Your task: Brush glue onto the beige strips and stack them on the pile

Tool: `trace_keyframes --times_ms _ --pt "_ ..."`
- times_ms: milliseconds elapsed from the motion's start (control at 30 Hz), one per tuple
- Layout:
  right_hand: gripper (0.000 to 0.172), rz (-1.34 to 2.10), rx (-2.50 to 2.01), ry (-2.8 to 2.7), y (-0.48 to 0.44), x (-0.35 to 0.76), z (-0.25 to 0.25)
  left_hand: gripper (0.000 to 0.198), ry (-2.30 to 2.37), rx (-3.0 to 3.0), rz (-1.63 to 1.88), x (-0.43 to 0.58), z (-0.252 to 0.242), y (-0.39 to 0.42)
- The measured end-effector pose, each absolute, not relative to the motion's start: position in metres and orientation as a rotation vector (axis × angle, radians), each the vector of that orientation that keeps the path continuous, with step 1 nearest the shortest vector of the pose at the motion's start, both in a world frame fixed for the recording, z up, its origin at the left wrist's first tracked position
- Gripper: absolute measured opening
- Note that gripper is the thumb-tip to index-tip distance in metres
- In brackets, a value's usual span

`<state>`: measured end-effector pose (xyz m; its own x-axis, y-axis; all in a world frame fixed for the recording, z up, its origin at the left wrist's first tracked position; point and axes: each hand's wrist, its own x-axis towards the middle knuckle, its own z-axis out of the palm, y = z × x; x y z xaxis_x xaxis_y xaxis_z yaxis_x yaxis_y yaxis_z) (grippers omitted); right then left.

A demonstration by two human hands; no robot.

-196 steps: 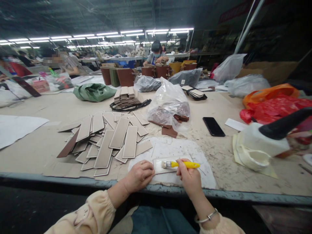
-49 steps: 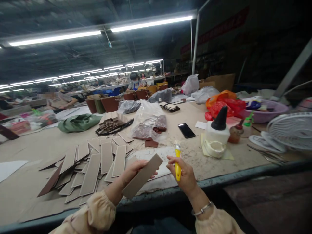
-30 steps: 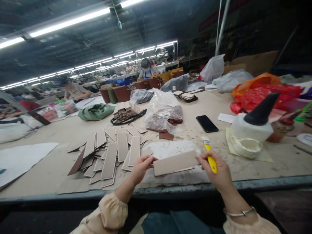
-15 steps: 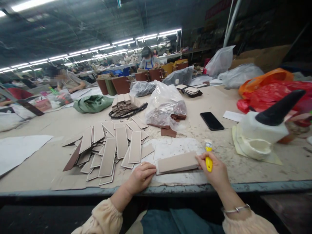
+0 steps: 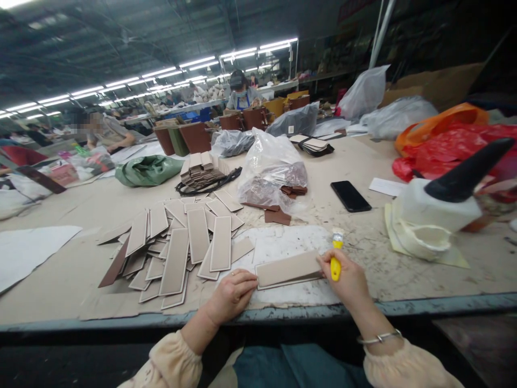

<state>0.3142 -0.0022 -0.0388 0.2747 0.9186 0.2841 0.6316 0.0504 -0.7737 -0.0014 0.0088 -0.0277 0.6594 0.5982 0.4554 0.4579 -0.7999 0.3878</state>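
Note:
Two beige rectangular panels [image 5: 288, 268] lie one over the other on a white sheet [image 5: 278, 242] in front of me, the upper one raised a little toward the right. My left hand [image 5: 233, 293] is closed, its fingertips pinching the left end of the panels. My right hand [image 5: 347, 275] pinches the right end of the upper panel. Tucked in that same hand is a yellow-handled brush [image 5: 335, 264], bristles pointing away from me. To the left of my left hand spreads a loose pile of similar beige panels [image 5: 175, 261] with pale borders.
A white glue container [image 5: 428, 221] with a black spout stands at right, near a black phone [image 5: 350, 195]. Behind the pile are stacked panels [image 5: 204, 171], a clear plastic bag [image 5: 272, 175] with brown pieces, and a green bag [image 5: 148, 171]. Co-workers sit farther back.
My right hand has moved slightly left and lowered the upper panel's right end, and its left end now lines up closer with the lower panel. The view has shifted slightly.

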Motion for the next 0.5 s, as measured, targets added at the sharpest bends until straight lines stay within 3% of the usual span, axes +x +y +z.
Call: trace_keyframes --times_ms 500 --pt "0.028 0.200 -1.655 -1.563 -0.0017 0.3146 -0.0428 0.021 0.918 2.625 0.756 0.0001 -0.0236 0.0061"
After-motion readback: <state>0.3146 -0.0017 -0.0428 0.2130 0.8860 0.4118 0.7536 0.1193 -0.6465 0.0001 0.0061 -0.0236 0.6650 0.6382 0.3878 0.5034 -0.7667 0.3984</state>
